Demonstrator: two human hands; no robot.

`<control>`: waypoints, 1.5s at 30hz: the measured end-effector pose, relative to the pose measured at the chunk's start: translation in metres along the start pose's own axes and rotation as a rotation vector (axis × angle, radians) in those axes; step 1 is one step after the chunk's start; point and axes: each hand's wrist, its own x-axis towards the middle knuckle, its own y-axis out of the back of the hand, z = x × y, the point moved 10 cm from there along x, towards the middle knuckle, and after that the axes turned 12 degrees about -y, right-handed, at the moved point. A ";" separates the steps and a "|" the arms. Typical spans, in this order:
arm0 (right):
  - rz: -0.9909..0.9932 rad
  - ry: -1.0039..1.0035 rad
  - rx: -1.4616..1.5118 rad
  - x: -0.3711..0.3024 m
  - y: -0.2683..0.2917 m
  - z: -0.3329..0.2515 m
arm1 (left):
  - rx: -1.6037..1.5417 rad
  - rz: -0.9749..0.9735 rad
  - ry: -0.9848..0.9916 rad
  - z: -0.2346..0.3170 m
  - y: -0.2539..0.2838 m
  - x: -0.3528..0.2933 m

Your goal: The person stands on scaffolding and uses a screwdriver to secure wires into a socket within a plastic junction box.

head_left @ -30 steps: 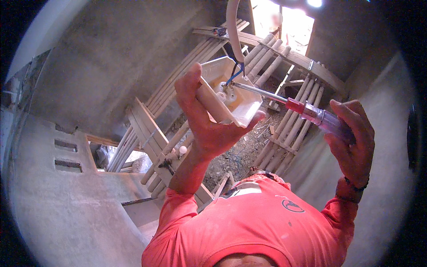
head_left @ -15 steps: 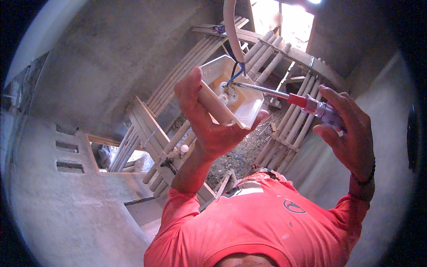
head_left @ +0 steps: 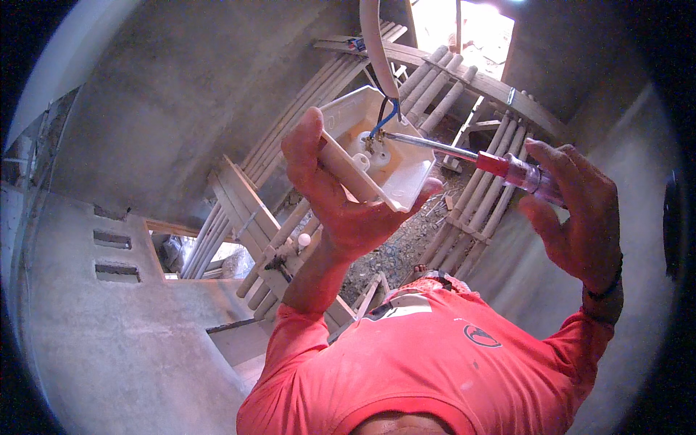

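While the fingers [head_left: 562, 161] of the right hand [head_left: 573, 210] curl loosely about the clear violet handle of the screwdriver [head_left: 493, 163], holding it between fingertips and thumb rather than in a fist, the left hand [head_left: 341, 199] is clamped on the white plastic fitting [head_left: 377, 163], thumb laid along its near edge and the other fingers wrapped under its far corner. Against the picture of a second ago the right hand has rolled over the handle: then the fingers lay beneath it with the knuckles low, now they arch above it, which reads as a turn of the tool. The metal shaft runs leftward from the red collar, and its tip sits at the small terminal inside the open shell of the fitting, just beside the point where the blue and dark wires [head_left: 384, 116] enter. Those wires drop out of a pale cable [head_left: 373, 43] that hangs from above, so the fitting is held up in the air between the two hands, well clear of anything below. It has barely moved over that second, and the left hand's grasp looks unchanged, so my judgement is that the terminal screw is being driven while the shell is kept steady. Around this stand grey cement walls [head_left: 159, 94], pale timber poles [head_left: 464, 94] and the person's red shirt [head_left: 428, 362].
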 end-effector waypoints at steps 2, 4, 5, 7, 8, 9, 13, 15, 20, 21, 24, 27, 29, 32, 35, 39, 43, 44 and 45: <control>0.022 0.052 -0.078 0.001 0.002 -0.004 | 0.113 -0.044 -0.016 0.001 -0.001 -0.002; 0.067 0.086 -0.142 0.002 0.004 -0.008 | 0.145 -0.083 -0.024 0.003 -0.002 -0.001; 0.061 0.073 -0.118 0.002 0.004 -0.006 | 0.143 -0.085 -0.026 0.004 -0.001 -0.001; 0.050 0.046 -0.070 0.001 0.005 -0.002 | 0.091 -0.038 -0.028 0.002 -0.001 -0.001; 0.023 0.020 -0.067 0.000 0.002 0.000 | 0.077 -0.022 -0.029 0.002 0.000 -0.002; -0.004 -0.006 -0.065 -0.002 0.000 0.001 | 0.082 -0.023 -0.031 0.003 0.000 -0.002; 0.010 -0.002 -0.124 -0.002 0.004 -0.005 | -0.044 -0.059 0.021 0.008 -0.002 0.009; 0.053 0.068 -0.139 -0.001 0.007 -0.015 | 0.000 -0.110 0.039 0.011 -0.002 0.011; 0.067 0.144 -0.212 0.001 0.016 -0.026 | -0.207 -0.027 0.075 0.003 -0.003 0.009; 0.052 0.156 -0.202 0.000 0.018 -0.026 | -0.210 -0.032 0.074 0.004 -0.003 0.011; -0.007 0.099 -0.146 -0.001 0.018 -0.019 | -0.288 -0.020 0.081 0.004 -0.004 0.011; 0.021 0.104 -0.092 -0.002 0.021 -0.020 | -0.306 -0.031 0.093 0.005 -0.005 0.013; 0.067 0.140 -0.093 -0.003 0.022 -0.024 | -0.286 -0.046 0.100 0.006 -0.005 0.014; 0.110 0.191 -0.134 -0.005 0.023 -0.029 | -0.292 -0.036 0.111 0.005 -0.005 0.013; 0.086 0.219 -0.124 -0.006 0.023 -0.031 | -0.373 0.016 0.115 0.001 -0.007 0.011; 0.020 0.152 -0.069 -0.009 0.020 -0.025 | -0.368 0.020 0.087 0.005 -0.007 0.013; 0.059 0.151 -0.200 -0.006 0.026 -0.029 | -0.290 -0.039 0.091 0.012 -0.007 0.019; 0.064 0.162 -0.241 -0.005 0.027 -0.031 | -0.318 -0.025 0.100 0.011 -0.007 0.019; 0.051 0.167 -0.279 -0.004 0.027 -0.032 | -0.419 0.028 0.114 0.008 -0.012 0.017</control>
